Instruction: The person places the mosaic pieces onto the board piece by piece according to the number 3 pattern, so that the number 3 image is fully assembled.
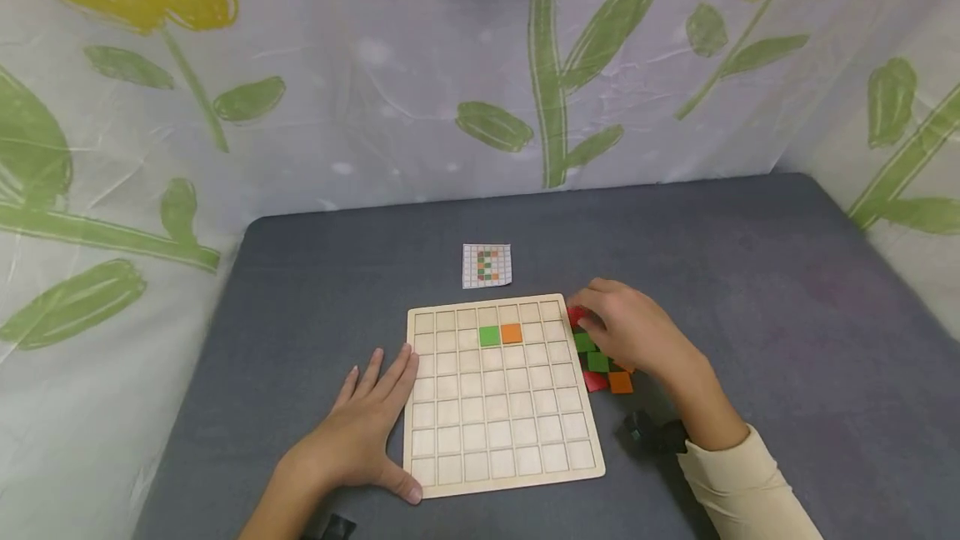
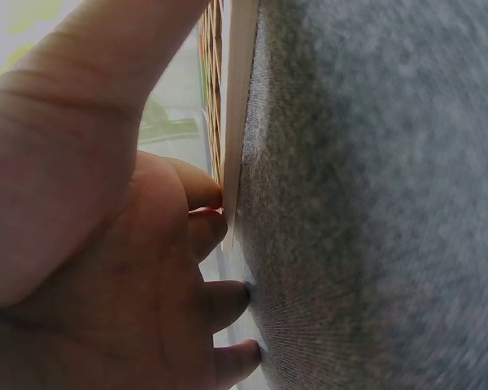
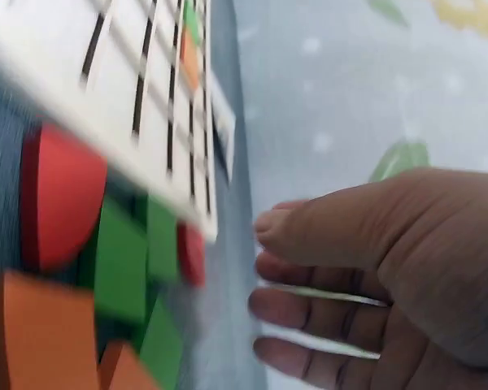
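A pale wooden grid board point(image 1: 504, 486) lies on the table. In its second row sit a green square tile point(image 1: 489, 336) and an orange square tile point(image 1: 512, 333), side by side. My left hand point(image 1: 367, 427) rests at the board's left edge, fingers spread, thumb by the near corner. Over the loose tiles beside the board's right edge is my right hand point(image 1: 637, 327). A red tile point(image 1: 576, 316) shows by its fingertips in the head view. The right wrist view shows its fingers point(image 3: 285, 309) loosely bent, with no tile visible between thumb and fingers.
Loose green tiles point(image 3: 120, 260), orange tiles point(image 3: 45, 329) and red tiles with a curved edge point(image 3: 61, 195) lie close together right of the board. A small printed pattern card point(image 1: 487, 266) lies beyond the board. A flower-painted curtain point(image 1: 375, 107) hangs behind the grey table point(image 1: 322, 273).
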Demonstrator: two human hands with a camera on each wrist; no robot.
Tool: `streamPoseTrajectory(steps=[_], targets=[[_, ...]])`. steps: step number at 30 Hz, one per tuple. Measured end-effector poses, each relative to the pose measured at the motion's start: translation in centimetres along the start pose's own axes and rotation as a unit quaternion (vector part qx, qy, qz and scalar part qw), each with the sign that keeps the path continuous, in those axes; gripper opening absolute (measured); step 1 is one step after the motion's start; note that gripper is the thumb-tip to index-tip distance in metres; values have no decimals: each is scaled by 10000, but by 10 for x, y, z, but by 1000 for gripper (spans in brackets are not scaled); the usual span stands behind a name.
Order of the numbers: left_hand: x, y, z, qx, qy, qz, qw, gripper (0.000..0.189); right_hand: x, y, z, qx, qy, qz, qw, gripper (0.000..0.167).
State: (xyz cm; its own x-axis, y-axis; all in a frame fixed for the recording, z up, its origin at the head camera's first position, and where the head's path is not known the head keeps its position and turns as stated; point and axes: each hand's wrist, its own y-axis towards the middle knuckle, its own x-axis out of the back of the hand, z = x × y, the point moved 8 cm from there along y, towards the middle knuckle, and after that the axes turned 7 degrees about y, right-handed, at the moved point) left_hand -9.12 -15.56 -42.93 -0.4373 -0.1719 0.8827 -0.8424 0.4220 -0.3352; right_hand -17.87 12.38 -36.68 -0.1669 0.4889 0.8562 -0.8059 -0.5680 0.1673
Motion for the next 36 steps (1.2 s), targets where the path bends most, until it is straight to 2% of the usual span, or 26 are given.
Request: streamPoseTrajectory(steps=[3, 6, 14, 17, 19, 21, 24, 27, 31, 34, 36], targets=[[-1, 0, 0, 17, -2, 6, 10000, 158, -5, -3, -17, -431, 69, 220, 9988, 26], [-1, -1, 1, 6, -11, -13, 10000, 157, -12, -2, -24, -608, 65, 367, 9975, 28], [-4, -1, 1, -33, -28, -54, 10000, 157, -18, 1, -33, -977, -154, 183, 9949, 12], [-4, 0, 1, -22, 1, -60, 10000, 157, -18, 0, -38, -1226, -194, 134, 9922, 25], [-4, 1, 1, -6, 8, -66, 10000, 157, -17, -1, -42, -1343, -127, 60, 9908, 38], [-4, 2, 1, 1, 20, -70, 10000, 157, -16, -2, -45, -1399, 25, -42, 9902, 44], [-4, 2, 1, -6, 39, -67, 10000, 157, -13, -3, -49, -1422, 300, -138, 9893, 29], [-4, 2, 1, -41, 34, -80, 10000, 157, -13, -4, -51, -1392, 425, 100, 9893, 8], [-4, 2, 2, -67, 24, -106, 9999, 157, -16, -5, -52, -1310, 426, 417, 9896, 14], [-5, 2, 3, -62, 38, -109, 9999, 157, -16, -5, -54, -1406, 347, 311, 9890, 9], [-5, 3, 3, -53, 42, -103, 9999, 157, -16, -5, -55, -1506, 284, 216, 9880, 16]])
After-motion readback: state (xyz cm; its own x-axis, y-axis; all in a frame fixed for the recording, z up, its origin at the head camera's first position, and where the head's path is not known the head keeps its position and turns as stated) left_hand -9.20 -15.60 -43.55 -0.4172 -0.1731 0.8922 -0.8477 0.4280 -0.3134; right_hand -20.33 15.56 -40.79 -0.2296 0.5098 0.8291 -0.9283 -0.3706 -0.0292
